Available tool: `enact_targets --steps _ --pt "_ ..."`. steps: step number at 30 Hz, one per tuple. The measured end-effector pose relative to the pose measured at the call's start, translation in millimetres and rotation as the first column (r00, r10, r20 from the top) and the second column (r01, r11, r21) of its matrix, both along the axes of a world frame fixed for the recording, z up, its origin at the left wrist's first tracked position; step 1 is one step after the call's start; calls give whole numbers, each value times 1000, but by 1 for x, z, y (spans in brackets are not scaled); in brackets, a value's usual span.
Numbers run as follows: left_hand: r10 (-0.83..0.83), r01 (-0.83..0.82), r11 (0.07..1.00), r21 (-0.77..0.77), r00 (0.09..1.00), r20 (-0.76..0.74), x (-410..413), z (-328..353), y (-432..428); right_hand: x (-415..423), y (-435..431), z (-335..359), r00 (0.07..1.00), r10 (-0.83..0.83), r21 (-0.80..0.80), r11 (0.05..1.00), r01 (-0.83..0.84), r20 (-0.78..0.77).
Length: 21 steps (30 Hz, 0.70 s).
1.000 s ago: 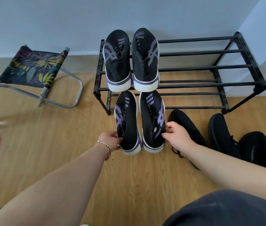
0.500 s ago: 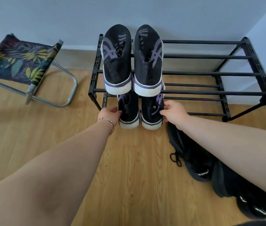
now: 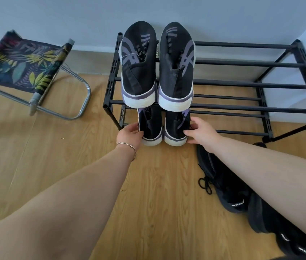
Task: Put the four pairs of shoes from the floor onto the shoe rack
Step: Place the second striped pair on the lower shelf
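Change: a second earlier the black-and-purple canvas pair with white soles (image 3: 162, 126) stood on the wooden floor (image 3: 148, 194) in front of the black metal bar shoe rack (image 3: 242, 106); by this frame it had been pushed onto the lower tier at the rack's left end, heels just past the front bar.
Upper tier: a matching black-and-purple pair (image 3: 157, 66) sat at the left end, directly above, unmoved across the frames.
Left hand (image 3: 129, 133): curled against the outer side of the left shoe, fingers on its heel; contact, loose hold.
Right hand (image 3: 201, 131): partly open, fingertips and thumb pressing the outer side of the right shoe.
Remaining: black lace-up shoes (image 3: 229, 188) lay on the floor by the rack's front right, partly hidden under the right forearm; count unclear.
Judgement: two pairs racked, roughly half done; the hands likely only needed to let go.
Bystander: folding stool with leaf-print fabric seat (image 3: 21, 66), left of the rack, not involved.
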<state>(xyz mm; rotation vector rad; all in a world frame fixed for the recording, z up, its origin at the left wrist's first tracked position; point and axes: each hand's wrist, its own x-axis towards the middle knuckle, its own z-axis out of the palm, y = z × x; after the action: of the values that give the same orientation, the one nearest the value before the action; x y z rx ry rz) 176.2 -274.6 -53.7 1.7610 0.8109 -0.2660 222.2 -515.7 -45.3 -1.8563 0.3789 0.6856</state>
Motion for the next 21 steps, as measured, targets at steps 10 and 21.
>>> enact_targets --steps 10,21 --pt "-45 41 994 102 998 32 23 11 9 22 24 -8 1000 -30 63 998 30 -4" --pt "-98 97 980 172 995 -4 33 10 13 34 25 -12 997 59 -46 997 -56 53"
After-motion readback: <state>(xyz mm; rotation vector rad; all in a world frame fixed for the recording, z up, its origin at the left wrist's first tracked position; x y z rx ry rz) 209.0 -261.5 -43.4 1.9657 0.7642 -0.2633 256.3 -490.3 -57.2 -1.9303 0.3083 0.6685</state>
